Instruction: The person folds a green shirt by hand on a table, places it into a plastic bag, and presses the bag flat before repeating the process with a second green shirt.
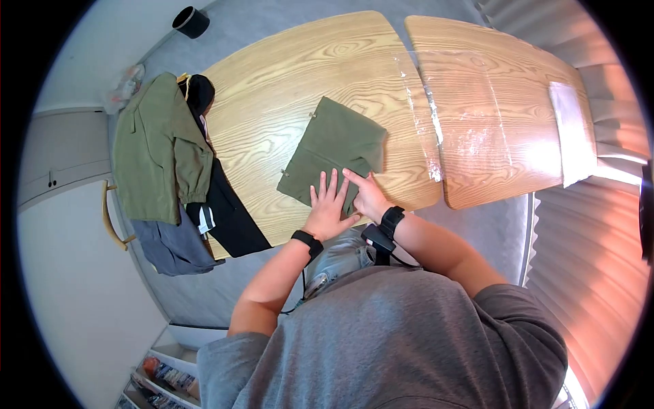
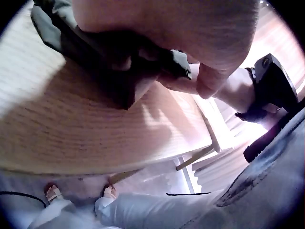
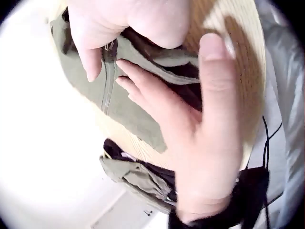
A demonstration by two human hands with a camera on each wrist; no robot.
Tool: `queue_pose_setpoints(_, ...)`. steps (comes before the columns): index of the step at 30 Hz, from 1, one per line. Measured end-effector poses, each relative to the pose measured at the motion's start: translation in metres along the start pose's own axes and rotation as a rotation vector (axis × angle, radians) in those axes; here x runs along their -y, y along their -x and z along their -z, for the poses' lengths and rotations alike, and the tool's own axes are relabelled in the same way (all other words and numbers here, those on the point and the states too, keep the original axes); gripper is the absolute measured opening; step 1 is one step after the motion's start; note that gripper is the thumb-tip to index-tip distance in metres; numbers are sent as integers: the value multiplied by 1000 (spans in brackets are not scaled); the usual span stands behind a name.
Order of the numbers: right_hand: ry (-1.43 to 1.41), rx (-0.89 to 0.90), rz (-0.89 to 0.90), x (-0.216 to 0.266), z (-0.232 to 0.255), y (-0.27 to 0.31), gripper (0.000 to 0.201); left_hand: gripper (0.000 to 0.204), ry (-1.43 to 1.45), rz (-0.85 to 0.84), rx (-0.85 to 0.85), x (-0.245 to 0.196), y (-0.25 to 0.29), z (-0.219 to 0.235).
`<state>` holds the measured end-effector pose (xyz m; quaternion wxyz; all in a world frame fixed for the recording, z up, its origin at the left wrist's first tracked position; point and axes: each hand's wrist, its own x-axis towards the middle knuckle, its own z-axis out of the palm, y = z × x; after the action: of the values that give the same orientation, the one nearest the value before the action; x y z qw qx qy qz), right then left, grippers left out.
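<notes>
An olive green garment (image 1: pixel 334 140) lies folded on the wooden table, with a zip visible along it in the right wrist view. My left hand (image 1: pixel 328 214) rests on its near part, fingers straight and spread; the right wrist view shows this hand (image 3: pixel 190 129) beside the raised cloth layers. At the near right edge my right hand (image 1: pixel 369 198) grips the cloth, thumb on top and the other fingers mostly hidden. Dark folds of the garment (image 2: pixel 52 28) hang near the table edge in the left wrist view.
A green jacket (image 1: pixel 153 140), black trousers (image 1: pixel 235 218) and a grey garment (image 1: pixel 170 245) lie at the table's left end. Clear plastic film (image 1: pixel 470 116) spans the gap between two tabletops. A white sheet (image 1: pixel 571 133) lies far right; a black bin (image 1: pixel 191 22) stands beyond.
</notes>
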<state>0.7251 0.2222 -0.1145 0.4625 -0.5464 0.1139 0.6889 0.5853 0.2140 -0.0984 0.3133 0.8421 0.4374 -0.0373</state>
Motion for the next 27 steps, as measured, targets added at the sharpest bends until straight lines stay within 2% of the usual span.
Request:
queue_pose_setpoints(1,76,203,38,7,5,0,82,98,-17,8,7,-1,0,-1)
queue_pose_setpoints(4,7,248,-16,8,12,-13,77,96,-33,-1,12,-2,2,-1)
queue_pose_setpoints(5,16,107,-37,7,11,-19,62,96,-38,-3,5,-5,3,2)
queue_pose_setpoints(6,15,114,-27,6,13,-21,62,93,-15,-9,9,-8,4,7)
queue_pose_setpoints(8,-96,320,3,16,11,-13,44,91,4,-42,13,-15,3,16)
queue_pose_setpoints(9,-92,320,38,22,13,-9,31,87,50,-107,-30,-16,4,20)
queue_pose_setpoints(11,-95,321,102,47,24,13,31,73,167,-234,-98,-25,1,35)
queue_pose_setpoints(12,-86,333,141,60,29,26,32,73,167,-262,-94,-30,-3,42)
queue_pose_setpoints(13,-132,376,145,75,42,36,32,68,231,-304,-227,-36,-6,48)
queue_pose_setpoints(14,-143,339,130,96,54,58,37,64,298,-343,-359,-43,-11,51)
queue_pose_setpoints(16,-186,325,218,126,93,91,42,58,304,-313,-537,-58,-29,52)
queue_pose_setpoints(18,-178,210,441,155,118,150,43,55,324,-337,-659,-80,-58,43)
queue_pose_setpoints(20,-218,116,541,166,178,169,40,56,297,-347,-529,-102,-94,26)
queue_pose_setpoints(22,-290,-65,671,175,230,216,38,59,171,-422,-379,-135,-151,-9)
queue_pose_setpoints(23,-330,-129,695,173,249,227,39,61,160,-387,-317,-143,-169,-22)
queue_pose_setpoints(24,-370,-194,717,170,265,234,39,61,170,-398,-330,-149,-181,-30)
queue_pose_setpoints(26,-405,-227,731,165,292,249,41,65,1,-240,-202,-161,-201,-49)
queue_pose_setpoints(27,-411,-250,757,162,302,251,42,67,-81,-181,-191,-161,-209,-60)
